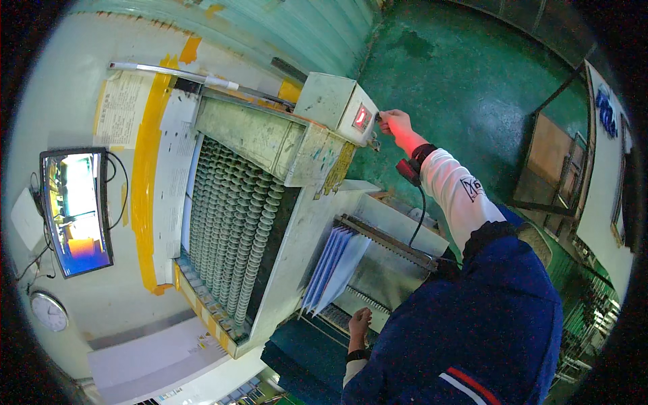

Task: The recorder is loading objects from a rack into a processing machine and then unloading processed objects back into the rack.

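My right hand (396, 125) reaches out to a pale control box (327, 101) with a lit red display (362, 117). Its fingers are pinched on a small dark knob on the box's side. Lower down, my left hand (360, 322) hangs with curled fingers, and I see nothing in it. It is beside a slotted rack (383, 237), where several thin white-and-blue panels (335, 266) stand on edge. Left of the rack is a machine bed of closely set ridged rollers (233, 229).
A cabled black-and-red device (408, 172) hangs at my right wrist. Dark green sheets (307, 361) lie below the rack. A monitor (76, 210) and a round clock (49, 311) are on the left wall. A framed board stand (553, 158) is on the green floor at right.
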Demonstrator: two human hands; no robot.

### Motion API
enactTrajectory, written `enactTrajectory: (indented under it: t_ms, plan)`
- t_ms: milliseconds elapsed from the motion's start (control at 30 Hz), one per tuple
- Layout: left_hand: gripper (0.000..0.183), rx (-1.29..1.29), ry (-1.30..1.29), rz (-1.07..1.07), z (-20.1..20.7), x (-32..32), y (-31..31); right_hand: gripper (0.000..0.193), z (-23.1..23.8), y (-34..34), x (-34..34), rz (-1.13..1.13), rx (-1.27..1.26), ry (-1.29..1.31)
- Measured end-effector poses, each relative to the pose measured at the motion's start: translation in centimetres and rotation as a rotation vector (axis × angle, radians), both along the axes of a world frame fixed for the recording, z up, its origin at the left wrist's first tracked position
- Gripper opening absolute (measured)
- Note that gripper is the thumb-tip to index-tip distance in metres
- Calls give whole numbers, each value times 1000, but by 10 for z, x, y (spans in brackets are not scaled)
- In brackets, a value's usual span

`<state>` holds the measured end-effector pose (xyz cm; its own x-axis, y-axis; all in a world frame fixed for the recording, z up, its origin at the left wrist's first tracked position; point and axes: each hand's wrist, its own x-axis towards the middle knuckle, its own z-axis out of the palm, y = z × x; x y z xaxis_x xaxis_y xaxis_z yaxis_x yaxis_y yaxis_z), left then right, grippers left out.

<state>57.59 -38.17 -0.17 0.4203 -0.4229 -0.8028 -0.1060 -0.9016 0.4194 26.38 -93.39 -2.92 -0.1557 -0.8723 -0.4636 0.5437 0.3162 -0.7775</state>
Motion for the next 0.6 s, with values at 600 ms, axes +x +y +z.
enactTrajectory:
  t_ms: [600]
  plan:
    - [42,-118,-149,4,-34,-1,44,22,52,167,118,985,-814,719]
